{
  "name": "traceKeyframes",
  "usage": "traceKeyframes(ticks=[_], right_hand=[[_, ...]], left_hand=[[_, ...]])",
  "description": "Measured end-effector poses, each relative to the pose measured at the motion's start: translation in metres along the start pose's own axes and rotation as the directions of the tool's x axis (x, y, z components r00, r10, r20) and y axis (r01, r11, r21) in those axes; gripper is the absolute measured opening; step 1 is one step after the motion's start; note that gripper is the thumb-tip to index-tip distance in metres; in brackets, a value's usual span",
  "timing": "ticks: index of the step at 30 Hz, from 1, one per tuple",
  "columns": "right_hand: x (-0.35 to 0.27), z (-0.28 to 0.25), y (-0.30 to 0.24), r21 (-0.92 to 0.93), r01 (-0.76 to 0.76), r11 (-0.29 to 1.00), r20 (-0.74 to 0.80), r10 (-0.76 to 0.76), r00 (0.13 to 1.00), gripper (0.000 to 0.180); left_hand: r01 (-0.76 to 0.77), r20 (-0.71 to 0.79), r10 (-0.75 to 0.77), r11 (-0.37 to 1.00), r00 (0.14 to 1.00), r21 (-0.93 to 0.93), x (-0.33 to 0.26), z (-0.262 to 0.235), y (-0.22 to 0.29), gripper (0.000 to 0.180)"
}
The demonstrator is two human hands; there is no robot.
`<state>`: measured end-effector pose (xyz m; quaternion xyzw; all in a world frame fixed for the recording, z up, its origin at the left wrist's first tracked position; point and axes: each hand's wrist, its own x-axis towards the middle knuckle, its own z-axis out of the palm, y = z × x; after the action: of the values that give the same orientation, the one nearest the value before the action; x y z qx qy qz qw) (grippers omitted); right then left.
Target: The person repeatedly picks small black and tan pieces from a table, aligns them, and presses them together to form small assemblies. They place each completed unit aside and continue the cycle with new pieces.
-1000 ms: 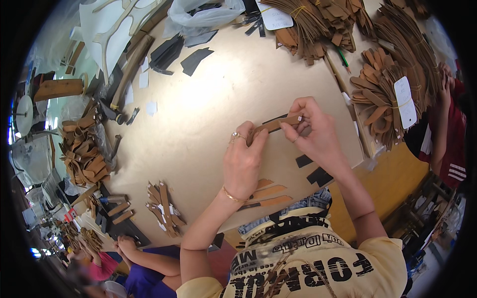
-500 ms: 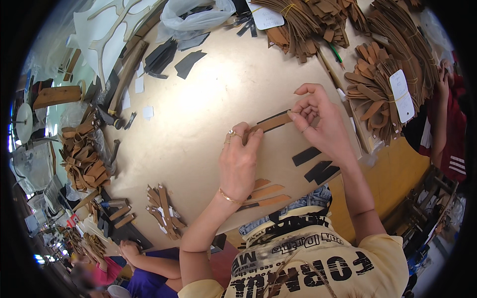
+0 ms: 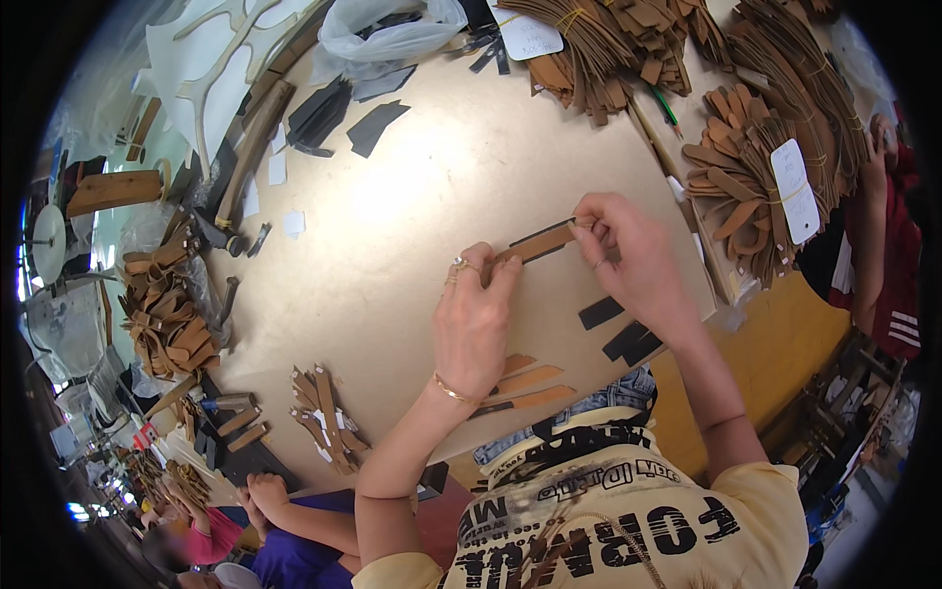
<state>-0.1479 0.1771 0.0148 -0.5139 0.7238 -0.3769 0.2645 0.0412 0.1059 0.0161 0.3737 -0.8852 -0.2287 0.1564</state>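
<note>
A narrow brown leather strip [image 3: 540, 243] lies slantwise on the table with a black strip showing along its edges. My left hand [image 3: 471, 324] grips its left end, thumb and fingers closed on it. At the other end, my right hand [image 3: 636, 265] pinches the tip between thumb and forefinger, the other fingers curled. Black strips [image 3: 601, 309] lie below my right hand. Several lighter brown strips [image 3: 535, 376] rest beside my left wrist, partly hidden by it.
Bundled brown leather pieces [image 3: 751, 196] with white tags fill the right and far right. Black pieces [image 3: 319, 113], a plastic bag [image 3: 392, 39] and a hammer [image 3: 224, 234] lie at the far left. Another person's hands [image 3: 263, 494] are at lower left; more strips [image 3: 329, 412] lie nearby.
My right hand's raised forefinger has come down and its fingers have closed in around the strip's right end. My left hand and the leather strip have hardly moved.
</note>
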Motion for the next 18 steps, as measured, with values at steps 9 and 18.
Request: traceKeyframes(ticks=[9, 18], right_hand=[[-0.016, 0.010, -0.007, -0.695, 0.312, 0.647, 0.036, -0.403, 0.915, 0.031], [-0.022, 0.035, -0.039, -0.214, 0.183, 0.959, 0.070, -0.172, 0.983, 0.045]], left_hand=[[0.046, 0.001, -0.046, 0.993, 0.999, -0.109, 0.002, -0.002, -0.002, 0.025], [0.229, 0.161, -0.164, 0.765, 0.973, -0.602, 0.015, -0.025, -0.014, 0.036]])
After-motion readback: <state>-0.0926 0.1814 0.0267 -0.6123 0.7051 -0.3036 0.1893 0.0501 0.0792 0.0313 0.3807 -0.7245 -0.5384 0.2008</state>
